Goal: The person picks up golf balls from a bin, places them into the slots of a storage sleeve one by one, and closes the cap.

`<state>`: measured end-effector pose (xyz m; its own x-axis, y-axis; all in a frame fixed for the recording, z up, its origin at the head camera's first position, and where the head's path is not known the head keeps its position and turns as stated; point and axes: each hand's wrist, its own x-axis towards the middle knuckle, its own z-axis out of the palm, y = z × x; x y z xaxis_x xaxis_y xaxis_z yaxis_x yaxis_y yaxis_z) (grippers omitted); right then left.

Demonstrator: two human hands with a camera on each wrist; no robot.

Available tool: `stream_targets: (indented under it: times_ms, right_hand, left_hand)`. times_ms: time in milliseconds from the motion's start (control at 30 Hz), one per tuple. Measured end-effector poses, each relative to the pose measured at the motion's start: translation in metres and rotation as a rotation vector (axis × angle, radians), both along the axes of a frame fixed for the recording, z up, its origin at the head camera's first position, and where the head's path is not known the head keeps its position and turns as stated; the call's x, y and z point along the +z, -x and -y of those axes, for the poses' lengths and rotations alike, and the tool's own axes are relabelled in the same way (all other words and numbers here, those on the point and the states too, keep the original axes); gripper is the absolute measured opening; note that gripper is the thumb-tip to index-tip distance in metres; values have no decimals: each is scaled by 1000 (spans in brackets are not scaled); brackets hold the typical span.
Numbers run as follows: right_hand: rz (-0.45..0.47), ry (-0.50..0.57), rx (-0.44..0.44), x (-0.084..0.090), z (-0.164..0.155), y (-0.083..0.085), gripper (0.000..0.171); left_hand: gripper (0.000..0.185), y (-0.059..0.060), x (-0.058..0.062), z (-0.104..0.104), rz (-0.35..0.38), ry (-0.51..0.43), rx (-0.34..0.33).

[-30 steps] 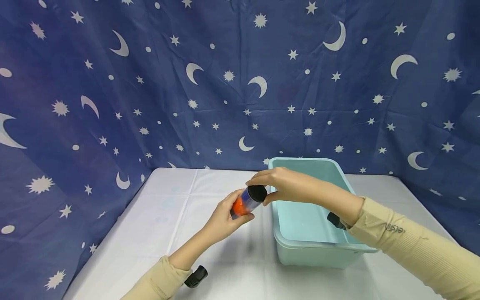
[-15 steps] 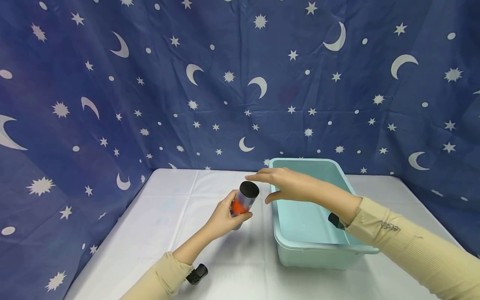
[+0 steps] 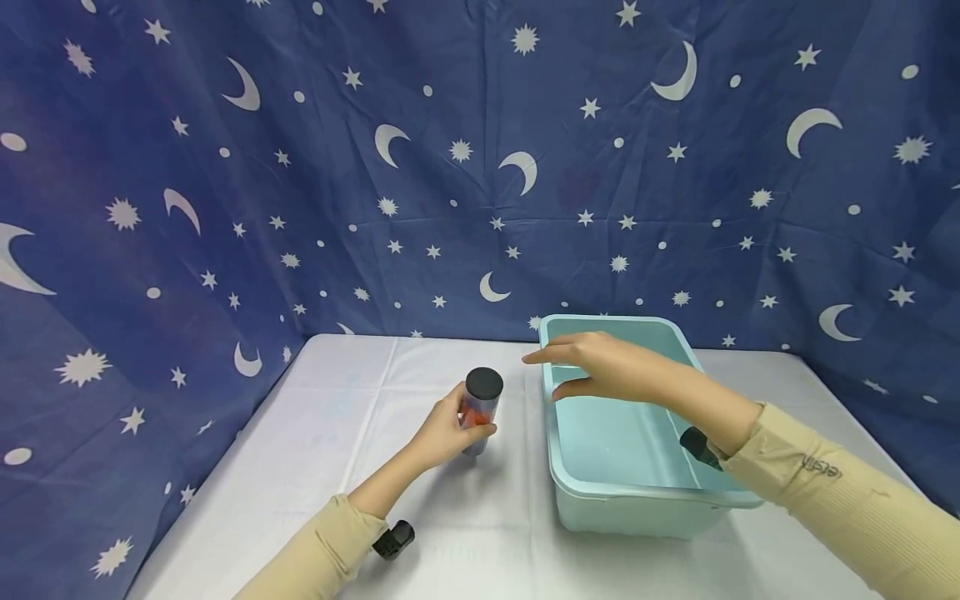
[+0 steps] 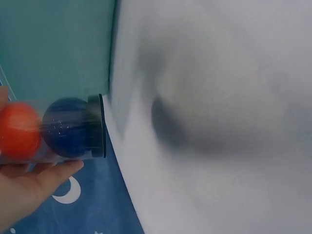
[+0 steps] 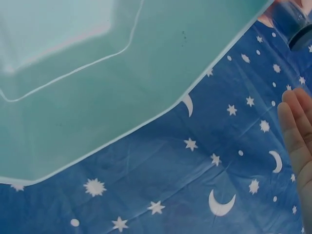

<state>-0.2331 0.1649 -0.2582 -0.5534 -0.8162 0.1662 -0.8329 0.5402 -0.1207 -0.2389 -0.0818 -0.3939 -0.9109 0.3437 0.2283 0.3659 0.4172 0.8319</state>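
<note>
Tube (image 3: 480,408), clear, black-capped, orange and blue balls inside, upright in left grip (image 3: 448,432); right grip (image 3: 600,371) spread, empty.

One clear tube (image 3: 480,410) with one black cap (image 3: 483,382) stands near the table's (image 3: 315,433) middle, holding two balls, one orange (image 4: 18,129) and one dark blue (image 4: 66,127). One teal bin (image 3: 637,492) sits toward the table's right edge. Two hands are in view, the left hand (image 3: 450,429) and the right hand (image 3: 600,371).

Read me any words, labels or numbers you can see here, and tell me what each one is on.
Right sleeve: small dark print, upside down from the head view and too blurred to read for sure.
Clear tube in the left hand: no label visible.
Teal bin: no writing visible.
Star-and-moon backdrop: pattern only, no text.
</note>
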Motion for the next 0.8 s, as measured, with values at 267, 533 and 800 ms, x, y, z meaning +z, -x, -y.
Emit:
stream_targets:
  times_ms: [267,533,800]
  right_hand:
    - [-21,36,9,1,-14,2,47]
    - [-44,107,-21,8,-22,2,44]
    - [-34,186,-92,13,-37,-1,39]
  left_hand:
    - [55,10,-11,5,107,-79,93]
    - [61,18,-19,13,163,-148,132]
    - [57,21,-24,18,204,-154,138]
